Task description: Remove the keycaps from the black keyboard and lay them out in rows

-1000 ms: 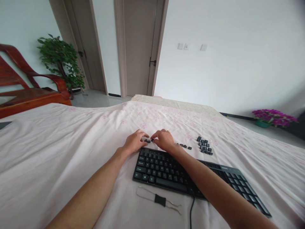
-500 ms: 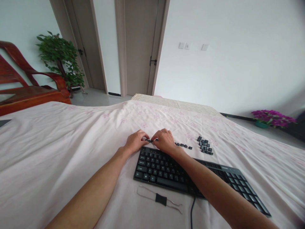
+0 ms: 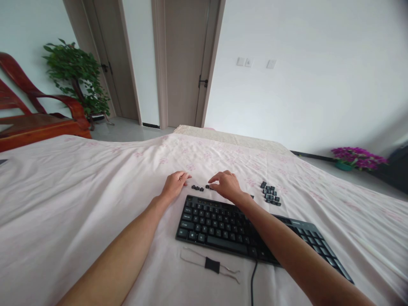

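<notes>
My left hand [image 3: 174, 185] rests on the cloth at the left end of a short row of black keycaps [image 3: 197, 188]. Its fingers stretch forward, holding nothing. My right hand [image 3: 225, 185] hovers by another keycap [image 3: 208, 186], thumb and forefinger apart; the palm and forearm hide part of the row. Just below both hands lies a black keyboard [image 3: 216, 243], partly covered by my right forearm. In front of it is a wire keycap puller [image 3: 212, 265] with a black middle grip.
A cluster of loose keycaps [image 3: 270, 194] lies to the right, behind the keyboard. The keyboard's cable [image 3: 253, 284] runs toward me over the pink-flowered cloth [image 3: 127, 178]. Beyond stand a wooden chair [image 3: 73, 106], a green plant [image 3: 75, 68] and purple flowers [image 3: 360, 157].
Both hands have let go of the keycaps in the row and drawn apart, the left to the left and the right to the right. The view has shifted slightly.
</notes>
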{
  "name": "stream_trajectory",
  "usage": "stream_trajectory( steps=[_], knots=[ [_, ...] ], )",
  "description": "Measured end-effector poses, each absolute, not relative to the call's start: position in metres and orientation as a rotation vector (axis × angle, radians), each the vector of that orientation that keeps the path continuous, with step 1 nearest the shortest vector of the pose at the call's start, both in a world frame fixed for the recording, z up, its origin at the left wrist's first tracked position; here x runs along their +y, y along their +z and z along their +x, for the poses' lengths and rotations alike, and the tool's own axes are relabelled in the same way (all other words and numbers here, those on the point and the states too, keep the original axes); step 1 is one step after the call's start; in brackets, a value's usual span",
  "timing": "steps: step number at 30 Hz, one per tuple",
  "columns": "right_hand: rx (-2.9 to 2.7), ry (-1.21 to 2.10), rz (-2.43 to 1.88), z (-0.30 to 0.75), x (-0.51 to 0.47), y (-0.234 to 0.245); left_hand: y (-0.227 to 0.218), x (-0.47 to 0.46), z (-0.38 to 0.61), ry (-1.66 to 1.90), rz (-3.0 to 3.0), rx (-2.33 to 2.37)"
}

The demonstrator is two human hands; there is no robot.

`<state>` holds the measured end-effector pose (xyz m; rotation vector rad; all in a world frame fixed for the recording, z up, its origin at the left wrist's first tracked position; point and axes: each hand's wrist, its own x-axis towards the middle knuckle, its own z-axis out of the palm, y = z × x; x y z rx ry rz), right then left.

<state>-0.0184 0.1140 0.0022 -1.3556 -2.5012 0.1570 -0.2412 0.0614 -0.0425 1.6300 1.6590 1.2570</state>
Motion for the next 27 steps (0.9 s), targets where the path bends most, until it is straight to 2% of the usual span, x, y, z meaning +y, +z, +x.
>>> stream_trajectory(
  steps=[27],
  knots=[
    [-2.447, 0.137, -1.317, -0.017, 0.104, -0.001, -0.046, 0.063, -0.242, 1.133, 1.767, 1.741]
  ],
)
